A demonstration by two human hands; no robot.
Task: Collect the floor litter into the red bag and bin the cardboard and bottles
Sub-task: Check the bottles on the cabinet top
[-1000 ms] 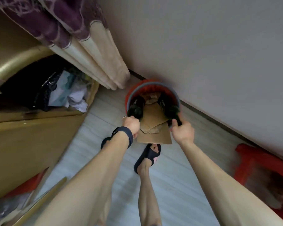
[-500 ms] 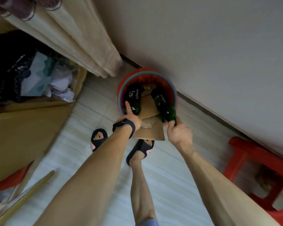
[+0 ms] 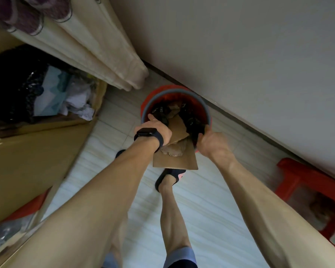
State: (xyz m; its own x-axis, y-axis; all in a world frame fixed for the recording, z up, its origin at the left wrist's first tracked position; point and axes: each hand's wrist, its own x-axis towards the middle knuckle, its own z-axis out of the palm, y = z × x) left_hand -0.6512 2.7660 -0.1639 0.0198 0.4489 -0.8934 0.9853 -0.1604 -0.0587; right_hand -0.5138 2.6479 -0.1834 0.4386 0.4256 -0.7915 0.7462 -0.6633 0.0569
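The cardboard sheet [image 3: 175, 161] is seen nearest, jutting out over the near rim of the bin above a sandalled foot [image 3: 170, 176]. Crumpled brown scraps are lying on it. Just beyond, the left hand [image 3: 156, 130] is laid against the left bottle [image 3: 160, 112]. One finger is stretched along it and the rest are hidden, so whether it is clasped cannot be told. The right hand [image 3: 211, 141] is wrapped round the neck end of the right bottle [image 3: 191, 122]. Both bottles are lodged base first inside the bin [image 3: 202, 102], which is stood against the wall [image 3: 240, 64].

The step is judged to be the pushing-in of this load. The bottles would best be eased down on either side of the sheet and not forced against it. The sheet should then be tipped upright or folded, so that nothing is left overhanging. The rim should be steadied meanwhile, as the bin could be tipped forward by pressure on its near side.
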